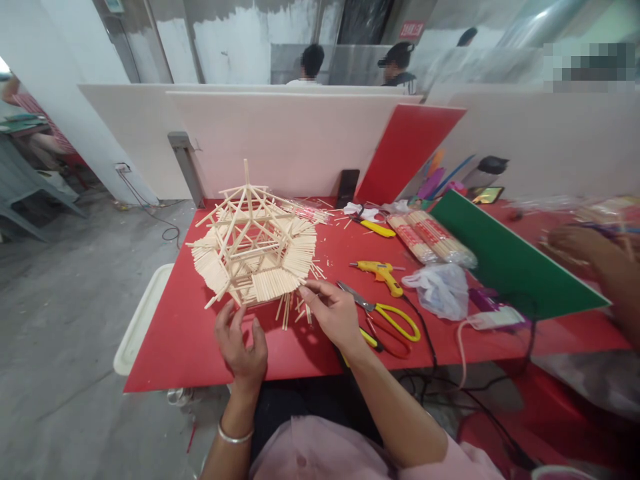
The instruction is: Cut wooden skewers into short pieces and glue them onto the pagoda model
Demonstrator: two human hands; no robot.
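A pavilion-like model built of thin wooden sticks (pixel 255 243) stands on the red table (pixel 185 340). My left hand (pixel 243 343) hovers just below the model's front edge, fingers spread and raised, holding nothing. My right hand (pixel 333 310) rests at the model's lower right corner, fingers curled, with its fingertips on the loose sticks (pixel 295 310) lying there; whether it pinches one I cannot make out. A silver bangle (pixel 234 437) circles my left wrist.
Yellow-handled scissors (pixel 390 317), red-handled pliers, a yellow glue gun (pixel 383 273), a yellow utility knife (pixel 377 228), stick bundles (pixel 433 240), a plastic bag (pixel 440 290), green board (pixel 510 263) and red board (pixel 407 150) lie right. Another person's arm (pixel 605 267) is at far right. Cables hang over the front edge.
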